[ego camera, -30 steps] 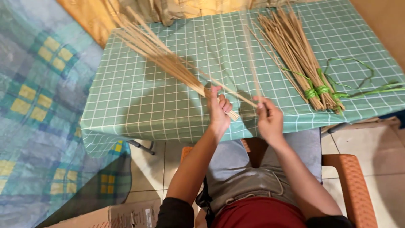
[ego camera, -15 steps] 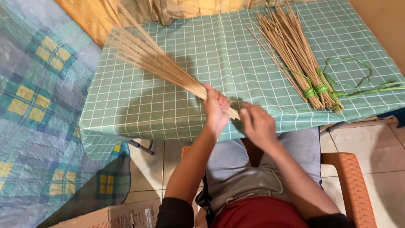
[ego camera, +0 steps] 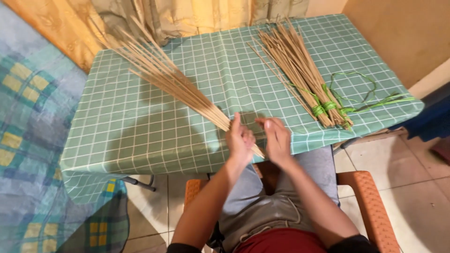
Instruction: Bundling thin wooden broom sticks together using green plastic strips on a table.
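My left hand (ego camera: 239, 139) grips the lower end of a loose bunch of thin tan sticks (ego camera: 164, 75) that fans up and to the left over the table. Close beside it, my right hand (ego camera: 275, 138) has its fingers extended and its palm turned toward the stick ends; whether it touches them I cannot tell. A second bundle of sticks (ego camera: 295, 65), bound near its lower end with green string (ego camera: 324, 107), lies on the right part of the table. Loose ends of the string trail off to the right.
The table (ego camera: 140, 136) wears a green checked cloth. Curtains (ego camera: 187, 16) hang behind it. A blue and yellow plaid blanket (ego camera: 23, 140) lies on the left. I sit on an orange chair (ego camera: 370, 206) over a tiled floor.
My right hand brought a single stick from the right to the held bunch and now rests open at its ends. The view has shifted, so the table sits further left and lower.
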